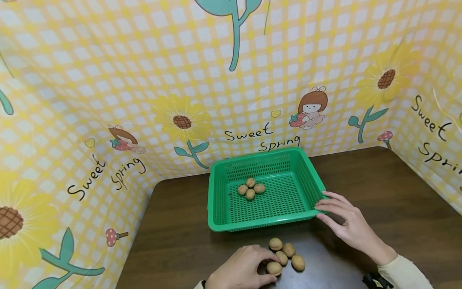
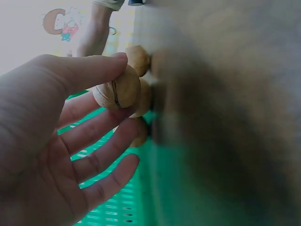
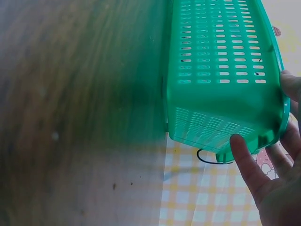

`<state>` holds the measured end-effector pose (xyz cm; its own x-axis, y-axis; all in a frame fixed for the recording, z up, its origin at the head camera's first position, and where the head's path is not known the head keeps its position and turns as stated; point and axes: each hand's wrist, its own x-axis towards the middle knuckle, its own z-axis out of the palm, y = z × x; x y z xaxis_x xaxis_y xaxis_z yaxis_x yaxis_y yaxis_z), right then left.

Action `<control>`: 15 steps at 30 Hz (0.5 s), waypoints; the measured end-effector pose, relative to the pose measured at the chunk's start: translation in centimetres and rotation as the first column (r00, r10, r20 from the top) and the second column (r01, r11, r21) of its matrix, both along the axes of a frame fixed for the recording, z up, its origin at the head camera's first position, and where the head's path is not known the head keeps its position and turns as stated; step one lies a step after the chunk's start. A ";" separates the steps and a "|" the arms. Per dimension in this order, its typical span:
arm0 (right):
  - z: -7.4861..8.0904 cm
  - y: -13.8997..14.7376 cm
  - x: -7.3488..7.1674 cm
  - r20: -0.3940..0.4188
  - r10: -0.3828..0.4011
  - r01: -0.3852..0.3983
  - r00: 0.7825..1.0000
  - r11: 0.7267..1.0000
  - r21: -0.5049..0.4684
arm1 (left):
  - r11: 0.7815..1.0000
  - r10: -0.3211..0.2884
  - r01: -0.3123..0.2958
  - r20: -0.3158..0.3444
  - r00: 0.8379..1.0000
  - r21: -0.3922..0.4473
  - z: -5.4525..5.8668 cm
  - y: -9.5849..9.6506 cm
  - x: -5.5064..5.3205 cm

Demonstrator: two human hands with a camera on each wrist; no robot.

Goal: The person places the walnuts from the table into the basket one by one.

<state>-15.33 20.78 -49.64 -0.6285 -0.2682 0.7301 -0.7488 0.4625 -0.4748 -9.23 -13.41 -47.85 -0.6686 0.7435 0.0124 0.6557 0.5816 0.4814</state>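
Observation:
My left hand [image 1: 242,268] pinches a walnut [image 2: 120,89] between thumb and fingers at the near side of a small group on the table. Several other walnuts [image 1: 298,263] lie close around its fingertips. My right hand [image 1: 351,222] holds the near right corner of a green plastic basket [image 1: 252,226], with thumb and fingertips at the rim. In the right wrist view one finger [image 3: 247,162] extends beside the basket's outer wall. Several walnuts [image 1: 250,194] sit together on the basket floor, left of its middle.
The dark brown wooden table [image 1: 173,224] carries the basket near its back edge. A yellow checked cloth [image 1: 223,92] with sunflowers and lettering hangs behind and at both sides. A dark strap [image 1: 377,281] shows by the right sleeve [image 1: 402,273].

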 end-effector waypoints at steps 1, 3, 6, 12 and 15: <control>0.1 0.0 0.0 -0.001 -0.001 0.001 1.000 1.000 0.001 | 1.000 0.000 0.000 -0.003 1.000 0.003 0.2 0.1 -0.1; 0.1 0.1 0.0 0.002 -0.006 0.006 1.000 1.000 0.003 | 1.000 -0.005 0.005 -0.026 1.000 0.002 0.8 0.3 -0.3; 0.1 0.2 0.0 0.015 -0.011 0.011 1.000 1.000 0.006 | 1.000 -0.022 0.022 -0.052 0.998 0.006 1.8 0.6 -0.7; -0.1 0.1 0.0 0.024 -0.011 0.011 1.000 1.000 0.005 | 0.996 -0.074 0.077 -0.084 0.994 0.033 4.3 1.0 -2.0; -0.1 0.0 0.0 0.019 -0.004 0.004 1.000 1.000 -0.002 | 0.995 -0.081 0.083 -0.050 0.995 0.052 5.9 0.9 -2.9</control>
